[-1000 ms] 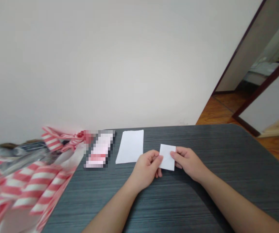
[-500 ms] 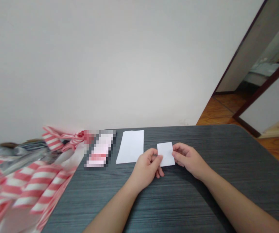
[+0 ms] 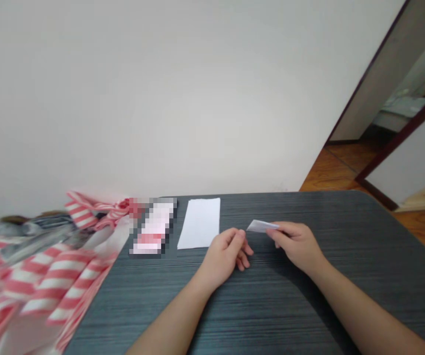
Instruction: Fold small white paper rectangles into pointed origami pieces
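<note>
A small folded piece of white paper [image 3: 260, 226] is pinched between the thumb and fingers of my right hand [image 3: 297, 244]. It is tilted so that I see it as a thin, slanted shape above the dark table. My left hand [image 3: 227, 256] is just left of the paper and apart from it. Its fingers are loosely curled and partly spread, with nothing in them. A larger stack of white paper sheets [image 3: 199, 223] lies flat beyond my left hand.
The dark wood-grain table [image 3: 264, 305] stands against a pale wall [image 3: 212, 98]. A blurred-out flat object [image 3: 153, 227] lies left of the sheets. Red-and-white striped cloth [image 3: 50, 281] is heaped beyond the left edge. Wooden floor [image 3: 345, 160] and a doorway appear at right.
My left hand has let go of the folded paper. My right hand has turned the paper from facing me to nearly edge-on.
</note>
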The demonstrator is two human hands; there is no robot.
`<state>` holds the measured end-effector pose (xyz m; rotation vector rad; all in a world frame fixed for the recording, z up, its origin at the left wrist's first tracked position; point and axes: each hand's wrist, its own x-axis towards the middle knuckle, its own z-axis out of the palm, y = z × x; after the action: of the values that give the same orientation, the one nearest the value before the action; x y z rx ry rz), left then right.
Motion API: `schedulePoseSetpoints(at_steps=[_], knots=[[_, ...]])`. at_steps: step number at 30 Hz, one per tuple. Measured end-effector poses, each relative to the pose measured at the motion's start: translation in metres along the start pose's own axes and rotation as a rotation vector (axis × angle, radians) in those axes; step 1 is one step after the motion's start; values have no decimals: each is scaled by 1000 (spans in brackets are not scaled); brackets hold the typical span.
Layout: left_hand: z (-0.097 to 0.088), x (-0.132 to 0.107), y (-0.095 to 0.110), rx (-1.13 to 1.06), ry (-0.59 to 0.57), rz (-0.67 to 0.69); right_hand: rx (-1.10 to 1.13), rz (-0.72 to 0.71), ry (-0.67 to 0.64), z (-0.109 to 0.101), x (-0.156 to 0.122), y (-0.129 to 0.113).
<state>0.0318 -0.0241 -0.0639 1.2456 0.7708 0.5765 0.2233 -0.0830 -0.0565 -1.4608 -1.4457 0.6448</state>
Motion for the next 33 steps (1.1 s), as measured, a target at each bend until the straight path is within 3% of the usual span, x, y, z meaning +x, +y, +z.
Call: schedulePoseSetpoints(at_steps=[4,10,22,29,33], knots=[[-1,1,2,-96,-7,-26,-9,-62,-98,1,-4,1],[-1,1,3,-72,51,7,-64,-175,-155,2,-6,-4],[2,-2,10,8,-79,-8,91,56,-146,8,-8,4],[-1,-2,5,62,-56,-16,328,93,-176,16,-7,5],[1,-3,6,56,-67,-12,288,124,-147,16,-4,7]])
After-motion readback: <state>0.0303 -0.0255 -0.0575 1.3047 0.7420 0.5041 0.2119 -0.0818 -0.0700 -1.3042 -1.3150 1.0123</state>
